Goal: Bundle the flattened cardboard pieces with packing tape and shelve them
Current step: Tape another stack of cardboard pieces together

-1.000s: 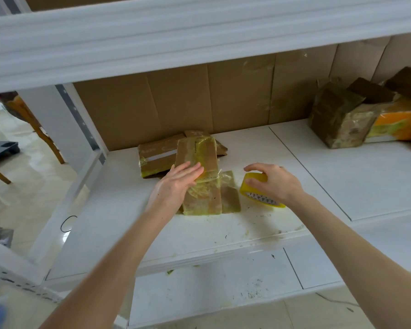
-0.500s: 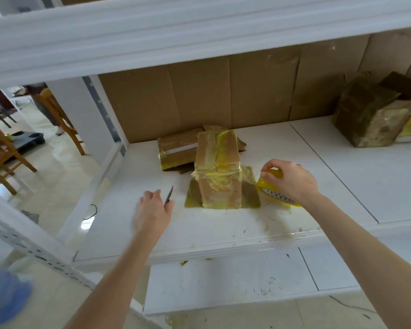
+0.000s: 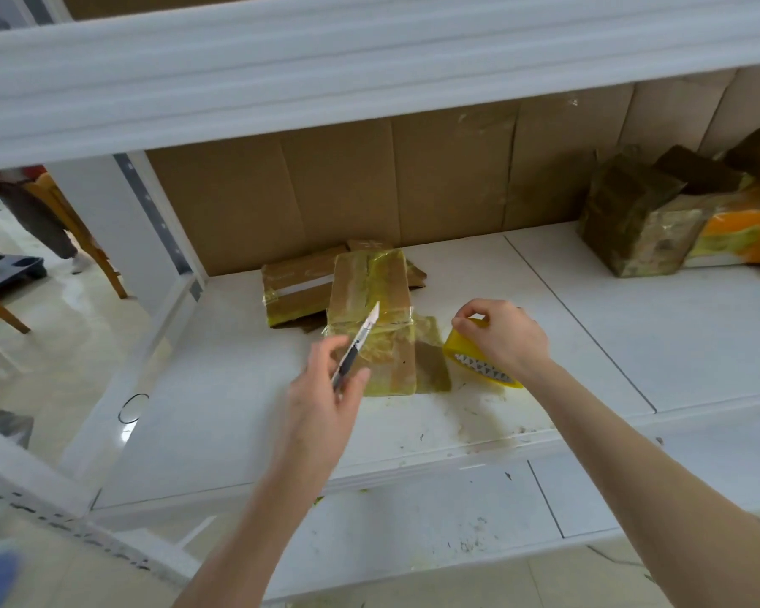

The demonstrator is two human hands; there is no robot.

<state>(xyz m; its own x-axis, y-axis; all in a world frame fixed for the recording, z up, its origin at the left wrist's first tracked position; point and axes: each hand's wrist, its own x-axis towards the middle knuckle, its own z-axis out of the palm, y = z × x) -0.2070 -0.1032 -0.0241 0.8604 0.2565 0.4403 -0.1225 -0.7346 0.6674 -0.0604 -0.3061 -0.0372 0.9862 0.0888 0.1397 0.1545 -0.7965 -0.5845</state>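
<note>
A bundle of flattened cardboard [image 3: 376,300] wrapped in yellowish clear tape lies on the white shelf [image 3: 220,410], long side pointing away from me. My left hand [image 3: 323,403] grips a utility knife [image 3: 357,342], blade out and raised over the bundle's middle. Just right of the bundle, my right hand [image 3: 503,337] is closed on a yellow roll of packing tape [image 3: 479,366] that rests on the shelf. A strip of tape appears to run from the roll to the bundle. A second taped cardboard bundle [image 3: 297,289] lies behind, to the left.
Brown cardboard sheets [image 3: 369,186] line the back of the shelf. Taped boxes and an orange package [image 3: 659,221] sit at the far right. The upper shelf's edge [image 3: 325,59] overhangs. Wooden chairs [image 3: 75,230] and a person's legs stand on the floor to the left.
My left hand left the bundle, went to the knife on the shelf at the left, and now holds it raised over the bundle. My right hand stayed on the tape roll.
</note>
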